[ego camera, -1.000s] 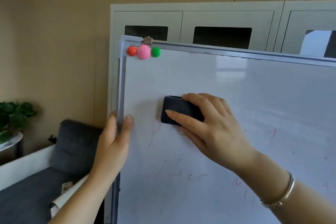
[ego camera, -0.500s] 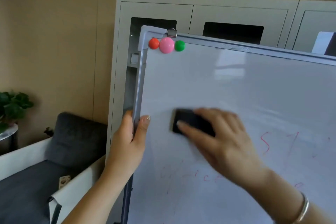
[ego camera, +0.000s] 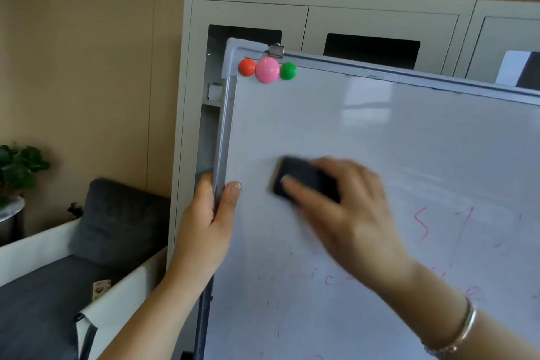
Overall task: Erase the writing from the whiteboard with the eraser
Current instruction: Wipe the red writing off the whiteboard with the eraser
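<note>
Slightly higher than half a second ago, the blurred right hand (ego camera: 350, 213) grasps the one dark eraser (ego camera: 295, 178), thumb along its near edge, and presses it flat against the whiteboard (ego camera: 380, 131) in the upper left part. The left hand (ego camera: 204, 228) is clenched round the board's left frame edge, thumb on the front. Three round magnets sit in the top left corner: one red (ego camera: 247, 67), one pink (ego camera: 267, 70), one green (ego camera: 288, 71), with one metal clip (ego camera: 276, 50) above them. Red writing remains: a clear "S" (ego camera: 420, 223) to the right of the eraser, a stroke like "1" beside it, and a faint lower row where only "i c" can be read. One silver bracelet (ego camera: 464, 327) circles the right wrist.
</note>
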Demonstrator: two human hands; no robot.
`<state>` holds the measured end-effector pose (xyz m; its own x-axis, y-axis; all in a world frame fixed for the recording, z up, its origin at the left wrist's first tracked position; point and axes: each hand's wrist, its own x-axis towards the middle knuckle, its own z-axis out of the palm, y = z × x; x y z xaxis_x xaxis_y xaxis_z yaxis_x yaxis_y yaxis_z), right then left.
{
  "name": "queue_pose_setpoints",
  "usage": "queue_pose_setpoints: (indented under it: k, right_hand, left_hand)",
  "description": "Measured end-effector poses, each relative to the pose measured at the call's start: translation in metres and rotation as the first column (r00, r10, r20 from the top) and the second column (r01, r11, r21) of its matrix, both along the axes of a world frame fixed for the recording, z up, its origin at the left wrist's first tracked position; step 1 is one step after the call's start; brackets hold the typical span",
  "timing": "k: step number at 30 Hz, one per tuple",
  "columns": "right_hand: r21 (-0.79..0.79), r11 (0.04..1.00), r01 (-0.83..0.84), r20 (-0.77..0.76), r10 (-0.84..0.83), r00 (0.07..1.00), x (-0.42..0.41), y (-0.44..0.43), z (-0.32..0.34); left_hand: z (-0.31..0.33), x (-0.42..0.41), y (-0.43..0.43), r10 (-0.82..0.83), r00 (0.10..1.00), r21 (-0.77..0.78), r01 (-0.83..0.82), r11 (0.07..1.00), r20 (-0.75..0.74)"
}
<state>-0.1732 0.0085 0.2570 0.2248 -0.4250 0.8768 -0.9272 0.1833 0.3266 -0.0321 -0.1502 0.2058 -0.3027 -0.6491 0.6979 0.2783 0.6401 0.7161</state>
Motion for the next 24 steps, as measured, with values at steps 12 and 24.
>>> queue_pose_setpoints:
  k: [12,24]
  right_hand:
    - [-0.005,1.0,-0.019,0.005,0.019,1.0,0.006,-0.008,-0.007]
    - [-0.204,0.978,0.049,0.076,-0.034,0.997,-0.029,0.028,-0.013]
  left_hand:
    - [0.002,0.001,0.004,-0.005,1.0,0.041,0.006,0.999,-0.005]
    - [-0.011,-0.008,0.017,0.426,0.904,-0.522,-0.372,0.768,-0.018]
